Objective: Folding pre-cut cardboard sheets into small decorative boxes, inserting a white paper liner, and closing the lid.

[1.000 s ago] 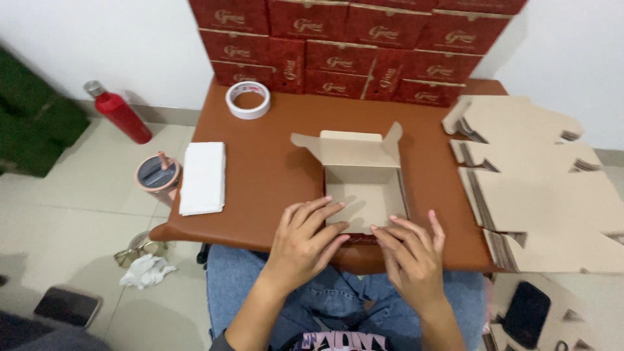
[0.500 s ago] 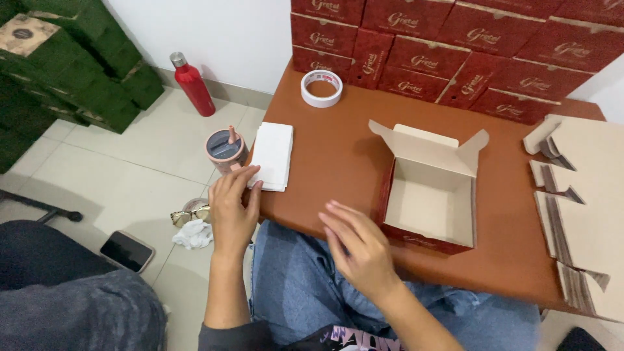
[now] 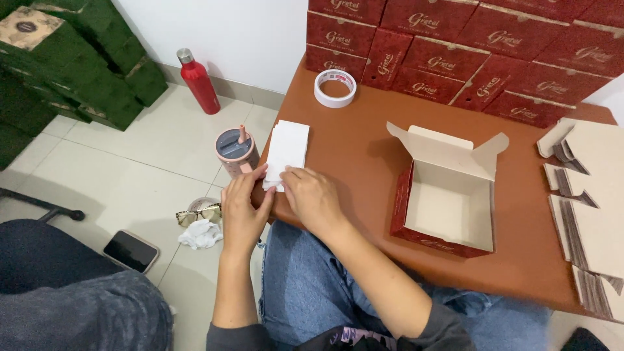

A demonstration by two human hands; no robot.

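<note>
Head view: left hand [image 3: 242,209] and right hand [image 3: 312,198] both down at near end of white paper stack [image 3: 286,149], fingertips pinching its edge at table [image 3: 364,149] corner. Just beyond left hand, pink lidded cup [image 3: 235,151]. Right of right hand, open red box [image 3: 447,195]. Tape roll [image 3: 335,87] well beyond both.

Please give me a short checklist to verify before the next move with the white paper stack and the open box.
1. Both hands on white paper stack: left hand and right hand touch its near end: ok.
2. One sheet separated: cannot tell.
3. Open red box is upright, lid up, inside bare: ok.
4. Table between stack and box is free: ok.
5. Pink cup stands close beside the stack: not ok.
</note>
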